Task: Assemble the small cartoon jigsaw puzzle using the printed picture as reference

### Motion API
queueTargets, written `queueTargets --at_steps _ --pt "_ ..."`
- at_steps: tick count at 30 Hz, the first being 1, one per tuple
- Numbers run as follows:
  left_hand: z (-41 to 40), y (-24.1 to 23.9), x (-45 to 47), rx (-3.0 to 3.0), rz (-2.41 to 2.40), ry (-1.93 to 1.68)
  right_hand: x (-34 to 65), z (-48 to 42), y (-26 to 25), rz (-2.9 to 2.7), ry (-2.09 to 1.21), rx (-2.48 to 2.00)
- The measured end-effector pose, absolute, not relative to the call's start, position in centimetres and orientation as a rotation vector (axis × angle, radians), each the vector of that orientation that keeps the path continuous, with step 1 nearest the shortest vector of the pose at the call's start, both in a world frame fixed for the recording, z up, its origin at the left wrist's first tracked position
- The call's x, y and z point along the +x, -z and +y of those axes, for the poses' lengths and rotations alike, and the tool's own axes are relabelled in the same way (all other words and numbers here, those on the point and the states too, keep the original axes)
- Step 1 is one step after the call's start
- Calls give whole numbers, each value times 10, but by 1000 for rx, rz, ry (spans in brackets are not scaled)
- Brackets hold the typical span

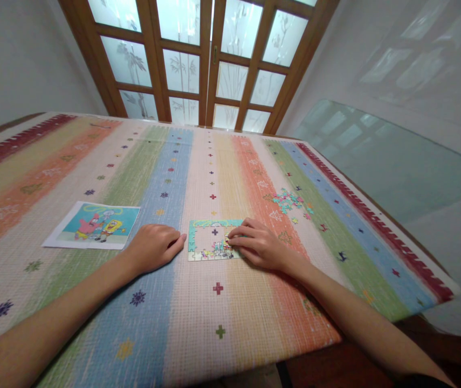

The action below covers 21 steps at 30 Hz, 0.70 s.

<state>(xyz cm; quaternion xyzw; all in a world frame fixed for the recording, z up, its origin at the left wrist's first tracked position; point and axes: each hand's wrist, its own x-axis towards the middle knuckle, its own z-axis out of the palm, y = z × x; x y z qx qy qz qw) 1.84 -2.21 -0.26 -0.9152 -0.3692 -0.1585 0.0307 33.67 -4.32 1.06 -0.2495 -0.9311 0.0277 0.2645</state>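
Observation:
A partly assembled jigsaw puzzle lies on the tablecloth between my hands, its border joined around a gap that shows the cloth. My right hand reaches over the puzzle's right side. Its fingertips are pinched on a small puzzle piece at the inner right, partly hidden by the fingers. My left hand rests on the cloth left of the puzzle, fingers curled in, apart from it. Beside that hand lies a printed reference picture with a pink and a yellow cartoon figure. Loose puzzle pieces are heaped to the right.
A striped, patterned tablecloth covers the table. Its near edge runs below my forearms. At the right stands a pale glass panel next to the table. Wooden doors with frosted panes stand beyond the far edge.

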Motion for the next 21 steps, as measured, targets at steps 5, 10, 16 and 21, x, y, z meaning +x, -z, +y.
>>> queueTargets --at_steps 5,10,16,21 --pt "-22 3 19 -2814 -1139 496 336 -44 -9 -2523 -61 -680" --pt "-21 4 18 -2818 -1141 486 337 -44 -9 -2551 -94 -708" --pt "-22 1 19 -2827 -1152 478 336 -44 -10 -2511 -185 -765" --pt "-22 1 19 -2840 -1175 478 336 -45 -10 -2457 -252 -771"
